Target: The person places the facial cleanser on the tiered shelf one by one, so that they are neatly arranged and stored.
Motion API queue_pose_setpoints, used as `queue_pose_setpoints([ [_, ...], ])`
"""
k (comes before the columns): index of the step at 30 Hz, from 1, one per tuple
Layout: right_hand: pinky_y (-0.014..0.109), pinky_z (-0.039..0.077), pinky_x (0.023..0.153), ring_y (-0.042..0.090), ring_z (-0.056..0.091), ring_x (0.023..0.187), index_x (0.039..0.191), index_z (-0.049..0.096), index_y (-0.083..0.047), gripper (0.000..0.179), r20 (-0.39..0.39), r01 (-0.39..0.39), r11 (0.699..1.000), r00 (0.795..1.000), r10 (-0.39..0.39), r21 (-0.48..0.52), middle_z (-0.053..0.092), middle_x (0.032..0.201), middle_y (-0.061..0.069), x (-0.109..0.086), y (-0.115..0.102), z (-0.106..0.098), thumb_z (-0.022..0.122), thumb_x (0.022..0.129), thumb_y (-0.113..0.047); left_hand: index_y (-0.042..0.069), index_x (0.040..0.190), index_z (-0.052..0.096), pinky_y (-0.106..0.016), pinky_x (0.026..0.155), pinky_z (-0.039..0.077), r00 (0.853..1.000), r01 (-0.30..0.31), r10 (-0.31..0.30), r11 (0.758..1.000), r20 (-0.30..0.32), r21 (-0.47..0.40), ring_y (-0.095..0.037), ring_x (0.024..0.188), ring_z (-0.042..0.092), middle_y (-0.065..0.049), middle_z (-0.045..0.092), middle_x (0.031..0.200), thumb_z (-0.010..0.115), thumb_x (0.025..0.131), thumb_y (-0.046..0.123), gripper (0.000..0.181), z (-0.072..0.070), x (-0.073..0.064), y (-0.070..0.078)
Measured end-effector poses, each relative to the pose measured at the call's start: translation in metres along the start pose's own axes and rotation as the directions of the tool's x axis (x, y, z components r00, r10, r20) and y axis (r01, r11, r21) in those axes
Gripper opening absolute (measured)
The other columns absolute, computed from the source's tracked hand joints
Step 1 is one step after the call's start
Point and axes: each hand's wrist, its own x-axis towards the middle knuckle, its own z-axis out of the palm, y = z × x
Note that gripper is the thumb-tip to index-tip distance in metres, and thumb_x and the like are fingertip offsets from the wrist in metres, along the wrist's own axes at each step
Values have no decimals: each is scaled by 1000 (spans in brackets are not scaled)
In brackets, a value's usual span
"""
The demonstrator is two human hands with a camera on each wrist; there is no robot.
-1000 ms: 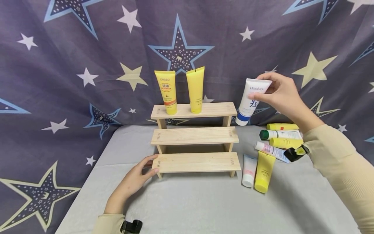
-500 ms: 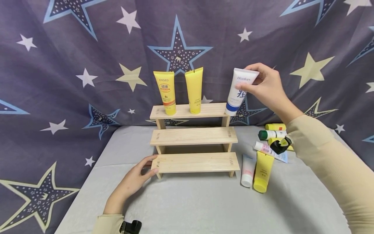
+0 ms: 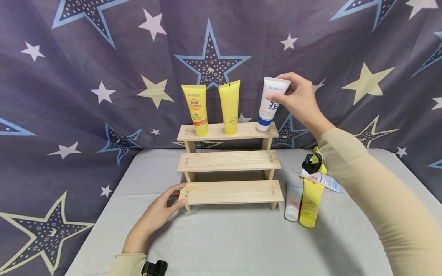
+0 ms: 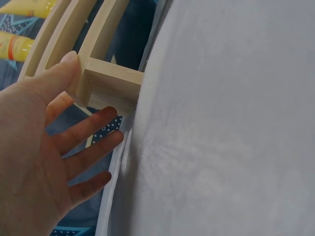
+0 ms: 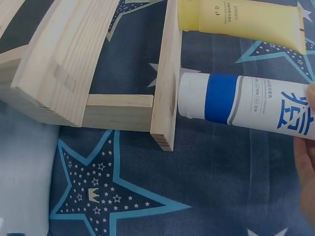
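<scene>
My right hand point(image 3: 298, 97) grips a white squeeze tube point(image 3: 269, 107) with a blue band near its upper end, thumb in front. The tube stands cap down, with the cap right at the top step's right end; the right wrist view shows the white cap point(image 5: 193, 96) at the board. My left hand point(image 3: 159, 214) holds the left end of the bottom step of a three-step wooden rack point(image 3: 231, 191). In the left wrist view its thumb point(image 4: 64, 69) lies on the board's edge, the other fingers spread below. Two yellow tubes point(image 3: 196, 109) stand cap down on the top step.
Right of the rack, a small white-and-pink tube point(image 3: 293, 201) and a yellow tube point(image 3: 312, 203) lie on the grey cloth point(image 3: 221, 241). Behind them lie several more tubes, including a pink-and-blue one point(image 3: 322, 180), partly hidden by the right sleeve. A star-patterned curtain point(image 3: 114, 84) hangs behind.
My right hand has carried the white tube leftward and up, from beside the rack to over the top step's right end. The left hand has stayed at the bottom step.
</scene>
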Motion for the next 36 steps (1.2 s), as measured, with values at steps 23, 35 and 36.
queue_pose_setpoints([
  [23, 27, 50, 86, 14, 61, 96, 134, 54, -7, 49, 49, -72, 997, 996, 70, 41, 67, 122, 13, 10, -1, 17, 75, 89, -9, 29, 147, 45, -62, 108, 34, 1000, 0, 0, 1000, -4, 22, -34, 128, 51, -9, 60, 133, 62, 94, 51, 60, 0, 1, -3],
  [35, 32, 48, 99, 19, 59, 113, 138, 49, -6, 55, 56, -109, 986, 993, 103, 122, 62, 130, 13, 2, 9, 13, 74, 89, -8, 28, 147, 45, -63, 108, 33, 1000, -15, 15, 1000, -5, 17, -34, 128, 51, -9, 60, 133, 62, 94, 49, 59, 0, 1, -2],
  [36, 33, 47, 101, 20, 58, 115, 138, 49, -6, 56, 56, -112, 986, 993, 106, 120, 61, 131, 13, 0, 11, 11, 75, 89, -10, 28, 146, 45, -63, 108, 33, 1000, -17, 17, 1000, -5, 17, -34, 128, 51, -9, 60, 133, 62, 94, 49, 59, 0, 1, -2],
])
